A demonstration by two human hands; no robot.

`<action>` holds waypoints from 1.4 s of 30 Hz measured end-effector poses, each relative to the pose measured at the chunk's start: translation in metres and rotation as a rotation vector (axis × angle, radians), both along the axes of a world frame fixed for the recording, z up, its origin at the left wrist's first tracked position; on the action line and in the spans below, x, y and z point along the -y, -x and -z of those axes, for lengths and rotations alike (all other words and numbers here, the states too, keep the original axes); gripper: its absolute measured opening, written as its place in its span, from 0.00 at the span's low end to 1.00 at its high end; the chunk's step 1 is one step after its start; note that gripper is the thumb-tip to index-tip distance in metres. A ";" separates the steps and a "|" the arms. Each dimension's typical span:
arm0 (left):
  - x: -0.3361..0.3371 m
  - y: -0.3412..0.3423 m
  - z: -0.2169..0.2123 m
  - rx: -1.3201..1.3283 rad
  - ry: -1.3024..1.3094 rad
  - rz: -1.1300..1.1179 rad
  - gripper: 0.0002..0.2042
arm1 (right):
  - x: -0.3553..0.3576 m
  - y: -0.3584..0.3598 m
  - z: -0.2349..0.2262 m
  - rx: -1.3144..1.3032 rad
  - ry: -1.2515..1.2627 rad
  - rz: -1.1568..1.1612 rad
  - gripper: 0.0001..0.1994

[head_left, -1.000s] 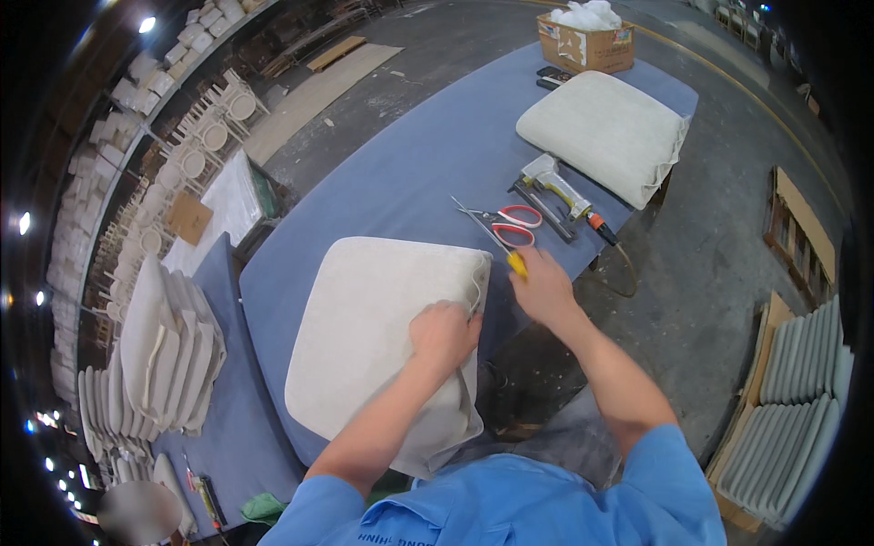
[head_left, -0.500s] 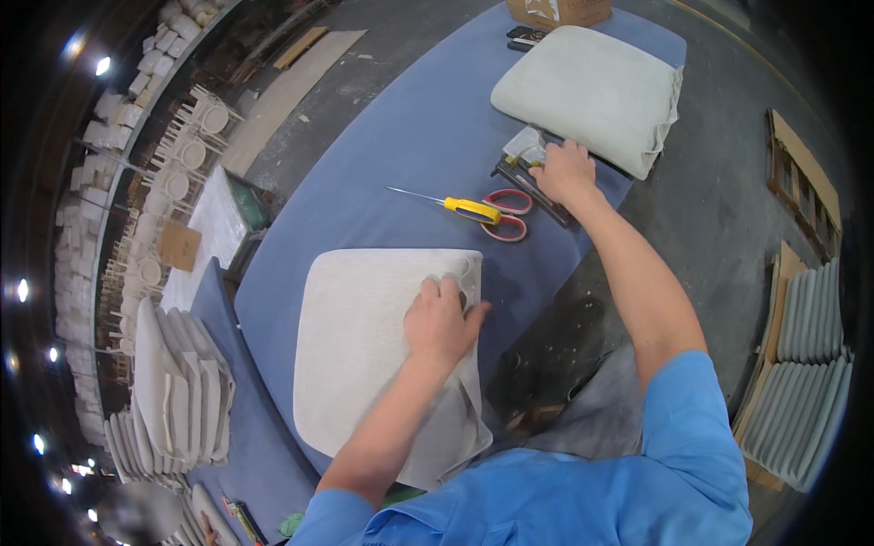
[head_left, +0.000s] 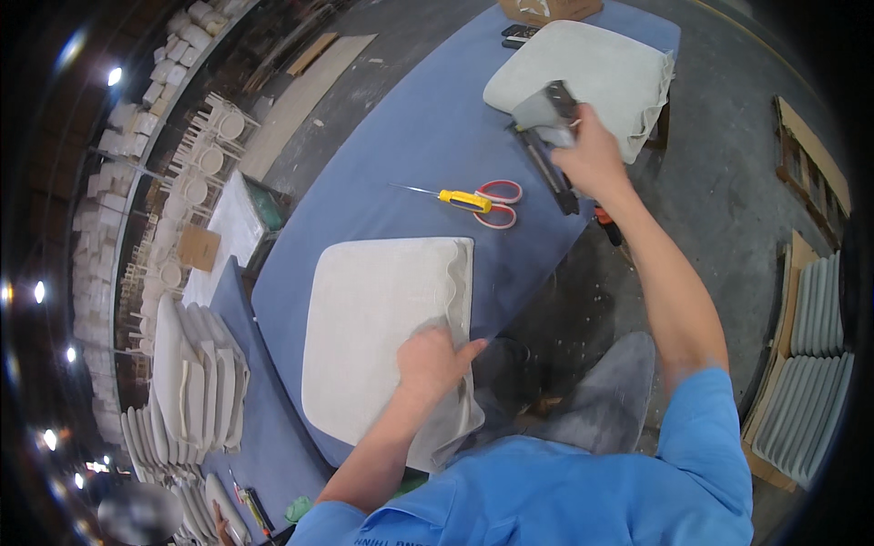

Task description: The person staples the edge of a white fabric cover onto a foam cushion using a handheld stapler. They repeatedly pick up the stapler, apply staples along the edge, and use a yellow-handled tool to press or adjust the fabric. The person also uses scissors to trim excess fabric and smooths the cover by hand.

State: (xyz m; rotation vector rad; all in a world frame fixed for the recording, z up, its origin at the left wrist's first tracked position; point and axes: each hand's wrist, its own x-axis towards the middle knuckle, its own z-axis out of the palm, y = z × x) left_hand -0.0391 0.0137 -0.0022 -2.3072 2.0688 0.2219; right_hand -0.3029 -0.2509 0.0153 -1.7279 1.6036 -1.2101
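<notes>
A light grey fabric-covered seat cushion (head_left: 360,318) lies on the near part of the blue table, its loose fabric edge along the right side. My left hand (head_left: 430,362) presses on that cushion near the right edge, fingers curled and thumb over the edge. Lifted above the table's right side, a black and silver staple gun (head_left: 546,168) is in my right hand (head_left: 592,159); motion blurs it somewhat. Beyond it sits a second pale cushion (head_left: 574,73) with ruffled fabric on its right side. A yellow-handled screwdriver (head_left: 466,199) lies against red-handled scissors (head_left: 503,215) between the cushions.
A cardboard box (head_left: 551,9) and a dark phone-like object (head_left: 517,35) are at the table's far end. Stacked cushions (head_left: 196,382) stand to the left, more cushions (head_left: 801,409) at the right. An orange-and-black object (head_left: 607,225) shows by the table's right edge.
My right hand has raised the staple gun off the table, where it was lying. The left hand has shifted nearer to me along the cushion's right edge.
</notes>
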 end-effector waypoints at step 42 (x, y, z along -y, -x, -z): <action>0.016 -0.055 0.032 -0.584 0.218 0.234 0.14 | -0.214 -0.030 0.064 0.217 -0.414 -0.844 0.36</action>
